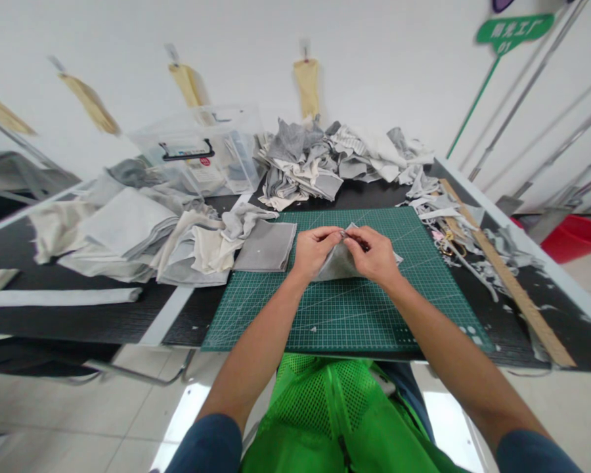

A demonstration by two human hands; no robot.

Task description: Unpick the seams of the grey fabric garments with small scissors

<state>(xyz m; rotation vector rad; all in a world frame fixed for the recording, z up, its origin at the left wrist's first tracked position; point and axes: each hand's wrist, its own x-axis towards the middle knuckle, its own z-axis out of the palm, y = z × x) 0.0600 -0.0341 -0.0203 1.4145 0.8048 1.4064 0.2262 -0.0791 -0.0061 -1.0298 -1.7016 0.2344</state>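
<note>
Both hands meet over the green cutting mat (354, 322), pinching one edge of a grey fabric piece (339, 264). My left hand (318, 248) is closed on the cloth from the left, thumb and fingertips together. From the right, my right hand (372, 251) grips the same raised edge, its fingers curled. The cloth's lower part hangs down to the mat. What exactly lies between the fingertips is too small to make out. Just left of my left hand, a neat stack of grey fabric squares (266, 246) rests partly on the mat.
Piles of grey and cream cloth (128, 220) cover the table's left side, with a clear plastic box (197, 154) behind. More scraps (300, 157) are heaped at the back. A wooden ruler (512, 282), scissors (446, 244) and offcuts lie on the right. A white roll (64, 297) sits front left.
</note>
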